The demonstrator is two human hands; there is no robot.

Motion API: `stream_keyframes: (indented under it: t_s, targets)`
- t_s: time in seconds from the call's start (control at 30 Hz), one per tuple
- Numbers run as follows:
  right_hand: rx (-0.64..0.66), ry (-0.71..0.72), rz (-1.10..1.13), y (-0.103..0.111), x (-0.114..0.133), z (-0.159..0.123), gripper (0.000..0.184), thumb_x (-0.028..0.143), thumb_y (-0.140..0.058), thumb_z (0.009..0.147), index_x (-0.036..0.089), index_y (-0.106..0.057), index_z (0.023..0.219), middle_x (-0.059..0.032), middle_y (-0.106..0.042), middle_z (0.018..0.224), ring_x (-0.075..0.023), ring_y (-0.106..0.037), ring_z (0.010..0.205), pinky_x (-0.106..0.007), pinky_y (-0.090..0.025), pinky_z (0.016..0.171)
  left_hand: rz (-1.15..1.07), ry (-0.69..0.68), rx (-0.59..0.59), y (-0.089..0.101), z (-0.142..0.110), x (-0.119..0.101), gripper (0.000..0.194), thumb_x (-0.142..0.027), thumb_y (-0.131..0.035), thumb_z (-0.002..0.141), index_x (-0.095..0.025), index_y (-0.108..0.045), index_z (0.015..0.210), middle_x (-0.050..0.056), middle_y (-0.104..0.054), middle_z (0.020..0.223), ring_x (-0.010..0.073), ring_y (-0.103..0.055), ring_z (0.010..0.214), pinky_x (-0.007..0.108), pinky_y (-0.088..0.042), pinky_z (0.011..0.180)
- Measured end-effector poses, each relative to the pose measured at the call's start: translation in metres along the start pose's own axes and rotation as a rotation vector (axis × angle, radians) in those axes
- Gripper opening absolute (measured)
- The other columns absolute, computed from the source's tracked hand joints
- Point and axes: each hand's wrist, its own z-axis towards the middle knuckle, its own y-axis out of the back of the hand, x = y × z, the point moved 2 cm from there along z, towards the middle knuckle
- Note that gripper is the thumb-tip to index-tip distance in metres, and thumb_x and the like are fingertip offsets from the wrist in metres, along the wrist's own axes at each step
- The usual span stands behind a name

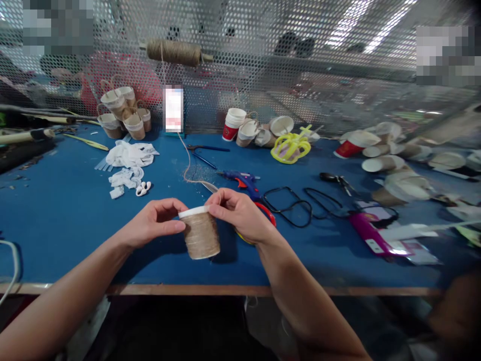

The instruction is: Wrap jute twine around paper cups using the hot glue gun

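A paper cup wrapped in brown twine [202, 236], with a white band at its rim, is held upright just above the table's near half. My left hand [156, 223] is closed on the left side of the rim, thumb in front and fingers behind. On the right side of the rim, my right hand [240, 215] pinches with thumb and fingertips. Scissors [268, 214] lie partly hidden behind my right hand, their red handle and blade tip showing. Just beyond sits a blue glue gun [246, 181]. Loose twine [185, 173] runs across the table toward the blade.
A twine spool [173, 53] hangs on the mesh screen. White lace [130, 154], pliers [209, 148], twine-wrapped cups [134, 126], red paper cups [234, 124] and a yellow woven piece [290, 149] stand farther back. Black cord [287, 206] and a purple box [366, 233] are right.
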Motion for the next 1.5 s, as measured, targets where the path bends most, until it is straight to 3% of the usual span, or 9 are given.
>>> stream_keyframes:
  t_s: [0.13, 0.27, 0.77, 1.03, 1.27, 1.5]
  targets:
    - [0.02, 0.041, -0.239, -0.004, 0.001, 0.001, 0.015, 0.03, -0.059, 0.073, 0.018, -0.051, 0.069, 0.0019, -0.052, 0.068, -0.0097, -0.048, 0.062, -0.025, -0.04, 0.06, 0.274, -0.017, -0.008, -0.006, 0.003, 0.0, 0.02, -0.029, -0.064, 0.07, -0.013, -0.059, 0.079, 0.002, -0.058, 0.077, 0.0135, -0.049, 0.072, 0.026, -0.038, 0.07]
    - [0.039, 0.079, -0.378, -0.01, 0.001, 0.001, 0.016, 0.031, -0.058, 0.074, 0.018, -0.051, 0.069, 0.0012, -0.053, 0.069, -0.0105, -0.049, 0.065, -0.025, -0.041, 0.061, 0.409, -0.016, -0.034, -0.012, 0.005, 0.0, 0.015, -0.028, -0.059, 0.073, -0.013, -0.055, 0.07, -0.002, -0.051, 0.065, 0.0098, -0.043, 0.061, 0.022, -0.034, 0.059]
    - [0.05, 0.062, -0.245, -0.008, 0.002, 0.0, 0.016, 0.03, -0.057, 0.075, 0.018, -0.049, 0.069, -0.0028, -0.059, 0.08, -0.0112, -0.055, 0.072, -0.027, -0.045, 0.068, 0.282, -0.036, -0.026, -0.008, 0.003, 0.005, 0.019, -0.029, -0.059, 0.074, -0.012, -0.053, 0.069, -0.002, -0.047, 0.064, 0.0085, -0.04, 0.059, 0.022, -0.033, 0.058]
    - [0.04, 0.072, -0.353, -0.011, 0.001, -0.001, 0.013, 0.029, -0.057, 0.075, 0.019, -0.051, 0.07, 0.0005, -0.055, 0.07, -0.0113, -0.053, 0.067, -0.026, -0.045, 0.063, 0.391, -0.045, -0.05, -0.013, 0.005, 0.001, 0.014, -0.027, -0.058, 0.073, -0.013, -0.054, 0.073, 0.0, -0.052, 0.067, 0.0108, -0.045, 0.064, 0.023, -0.037, 0.061]
    - [0.022, 0.166, -0.6, -0.017, 0.01, -0.001, 0.012, 0.023, -0.054, 0.076, 0.019, -0.049, 0.067, -0.0005, -0.055, 0.07, -0.0124, -0.052, 0.067, -0.028, -0.042, 0.065, 0.48, -0.069, -0.092, -0.015, 0.007, -0.002, 0.014, -0.025, -0.05, 0.077, -0.013, -0.054, 0.07, 0.0, -0.053, 0.066, 0.0115, -0.046, 0.064, 0.024, -0.037, 0.063]
    - [0.066, 0.315, -0.699, -0.021, 0.016, -0.001, 0.009, 0.027, -0.055, 0.077, 0.019, -0.052, 0.077, -0.0036, -0.058, 0.081, -0.0145, -0.054, 0.076, -0.029, -0.042, 0.07, 0.461, -0.071, 0.012, -0.011, 0.006, -0.002, 0.019, -0.029, -0.049, 0.079, -0.013, -0.053, 0.069, 0.001, -0.053, 0.067, 0.0125, -0.046, 0.065, 0.026, -0.038, 0.065]
